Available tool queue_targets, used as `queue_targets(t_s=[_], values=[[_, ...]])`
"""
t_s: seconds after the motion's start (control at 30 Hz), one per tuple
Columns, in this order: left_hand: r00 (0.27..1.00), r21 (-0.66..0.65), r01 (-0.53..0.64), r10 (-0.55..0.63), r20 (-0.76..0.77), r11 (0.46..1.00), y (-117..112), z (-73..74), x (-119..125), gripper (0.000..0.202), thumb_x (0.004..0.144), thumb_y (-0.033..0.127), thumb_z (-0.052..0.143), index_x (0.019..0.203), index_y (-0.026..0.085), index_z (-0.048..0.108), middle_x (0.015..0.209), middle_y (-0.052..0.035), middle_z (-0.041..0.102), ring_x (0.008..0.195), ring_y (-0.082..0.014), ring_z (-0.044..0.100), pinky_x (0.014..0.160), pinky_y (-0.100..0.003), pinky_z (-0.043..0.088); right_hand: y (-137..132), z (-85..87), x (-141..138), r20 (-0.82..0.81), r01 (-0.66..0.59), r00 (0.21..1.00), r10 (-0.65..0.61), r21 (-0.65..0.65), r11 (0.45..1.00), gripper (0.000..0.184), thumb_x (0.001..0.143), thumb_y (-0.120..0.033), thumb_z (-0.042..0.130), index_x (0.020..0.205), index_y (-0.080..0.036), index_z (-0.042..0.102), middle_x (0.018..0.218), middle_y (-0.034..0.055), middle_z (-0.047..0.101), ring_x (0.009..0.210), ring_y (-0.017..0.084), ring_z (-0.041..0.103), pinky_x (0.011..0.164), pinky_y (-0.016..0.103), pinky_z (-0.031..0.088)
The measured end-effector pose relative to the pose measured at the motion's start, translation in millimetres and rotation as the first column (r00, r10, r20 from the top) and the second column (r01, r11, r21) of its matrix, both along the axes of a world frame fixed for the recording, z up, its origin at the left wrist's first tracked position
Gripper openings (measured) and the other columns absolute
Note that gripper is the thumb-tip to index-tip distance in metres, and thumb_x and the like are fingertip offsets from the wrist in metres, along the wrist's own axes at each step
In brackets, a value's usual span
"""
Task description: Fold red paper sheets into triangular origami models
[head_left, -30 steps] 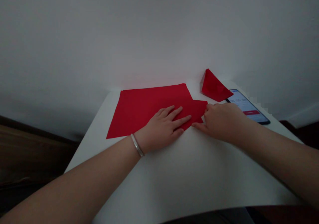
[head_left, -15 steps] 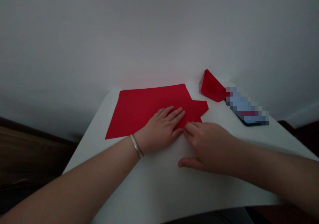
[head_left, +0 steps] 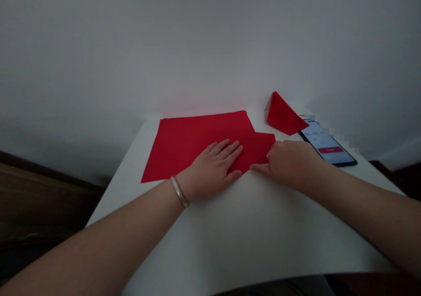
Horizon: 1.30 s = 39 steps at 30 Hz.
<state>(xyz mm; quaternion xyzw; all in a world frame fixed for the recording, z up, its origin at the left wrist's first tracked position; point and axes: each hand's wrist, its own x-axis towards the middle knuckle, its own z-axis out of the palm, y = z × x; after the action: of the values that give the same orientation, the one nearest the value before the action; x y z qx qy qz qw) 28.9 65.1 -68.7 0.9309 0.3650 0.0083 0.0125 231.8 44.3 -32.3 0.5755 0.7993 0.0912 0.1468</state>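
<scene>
A small folded red paper lies on the white table, overlapping the corner of a larger red sheet. My left hand lies flat on the small paper with its fingers stretched out and together; a silver bangle is on that wrist. My right hand rests at the paper's right edge with the fingers curled under and the thumb pressed on the table beside the paper. What the curled fingers grip is hidden.
A folded red paper shape stands at the back right, next to a phone with a lit screen. A pale wall rises right behind the table. Dark floor lies past the table's left edge.
My right hand went down toward the near corner of the small paper, then returned to its right edge. My left hand stayed flat on the paper.
</scene>
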Motion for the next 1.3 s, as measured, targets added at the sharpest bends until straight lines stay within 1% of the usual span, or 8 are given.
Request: queue_targets(t_s=[0.27,0.4,0.53,0.67,0.83,1.0,1.13,1.3], values=[[0.998,0.012,-0.03,0.03,-0.057,0.999,-5,10.7,-3,0.061,0.095,0.052,0.031,0.147,0.02,0.029,0.154,-0.0063,0.028,0.141,-0.0323,0.025,0.11,-0.055,0.027,4,-8.5,4,-0.043,-0.012,0.999,0.015,0.062,0.998,0.069,0.089,-0.065,0.03,0.074,-0.015,0.076,0.068,0.0193,0.067,0.066,0.031,0.065,0.053,0.037,0.043],[0.996,0.033,-0.044,0.047,-0.077,0.998,-18,20.2,-5,0.059,0.094,0.047,0.036,0.144,0.016,0.036,0.151,-0.0113,0.035,0.137,-0.0339,0.033,0.106,-0.052,0.036,3,-7.7,2,-0.051,0.012,0.999,-0.008,0.084,0.996,0.069,0.088,-0.066,0.032,0.073,-0.014,0.075,0.068,0.0201,0.067,0.064,0.032,0.065,0.051,0.037,0.042],[0.99,0.076,-0.138,0.14,-0.014,0.988,-30,27.0,0,0.055,0.094,0.038,0.04,0.142,0.01,0.04,0.142,-0.0146,0.047,0.128,-0.0305,0.046,0.098,-0.045,0.045,2,-5.8,1,-0.052,-0.001,0.999,0.006,0.086,0.996,0.069,0.088,-0.066,0.033,0.072,-0.015,0.075,0.069,0.0205,0.067,0.065,0.032,0.065,0.05,0.038,0.042],[0.994,0.12,-0.085,0.076,0.078,0.989,-29,23.3,2,0.062,0.091,0.052,0.044,0.143,0.018,0.038,0.148,-0.0096,0.041,0.131,-0.0315,0.041,0.102,-0.048,0.041,1,-2.9,2,-0.052,0.005,0.999,0.001,0.125,0.992,0.065,0.088,-0.064,0.034,0.075,-0.014,0.074,0.074,0.0219,0.067,0.068,0.032,0.065,0.053,0.039,0.043],[0.999,0.183,-0.013,0.006,0.036,0.983,-24,15.2,-1,0.065,0.092,0.057,0.038,0.14,0.015,0.044,0.141,-0.0122,0.05,0.124,-0.0328,0.048,0.101,-0.049,0.041,6,-3.5,15,-0.122,0.142,0.985,-0.122,0.176,0.974,0.055,0.091,-0.055,0.033,0.092,-0.015,0.071,0.089,0.02,0.07,0.075,0.033,0.066,0.058,0.042,0.045],[0.999,0.261,0.036,-0.027,-0.036,0.965,-34,16.7,1,0.045,0.096,0.04,0.039,0.125,0.009,0.057,0.124,-0.0168,0.062,0.108,-0.0305,0.06,0.082,-0.042,0.052,13,-7.4,26,-0.213,0.195,0.966,-0.145,0.233,0.953,0.057,0.094,-0.051,0.022,0.102,-0.019,0.069,0.096,0.0143,0.072,0.085,0.031,0.066,0.063,0.04,0.044],[0.99,0.316,0.104,-0.067,-0.125,0.943,-40,22.0,2,0.03,0.094,0.019,0.042,0.117,0.011,0.06,0.103,-0.0141,0.069,0.085,-0.0246,0.067,0.066,-0.036,0.052,12,-6.2,24,-0.236,0.187,0.963,-0.13,0.237,0.953,0.058,0.094,-0.054,0.022,0.102,-0.021,0.069,0.096,0.0124,0.072,0.085,0.029,0.066,0.061,0.036,0.041],[0.989,0.393,0.06,0.0,-0.15,0.917,-44,27.7,5,0.041,0.09,0.011,0.043,0.13,0.013,0.05,0.085,-0.0078,0.068,0.067,-0.0222,0.063,0.05,-0.032,0.044,6,-2.0,22,-0.279,0.142,0.958,-0.068,0.254,0.957,0.061,0.094,-0.053,0.018,0.084,-0.02,0.069,0.088,0.0105,0.071,0.078,0.027,0.066,0.053,0.032,0.034]])
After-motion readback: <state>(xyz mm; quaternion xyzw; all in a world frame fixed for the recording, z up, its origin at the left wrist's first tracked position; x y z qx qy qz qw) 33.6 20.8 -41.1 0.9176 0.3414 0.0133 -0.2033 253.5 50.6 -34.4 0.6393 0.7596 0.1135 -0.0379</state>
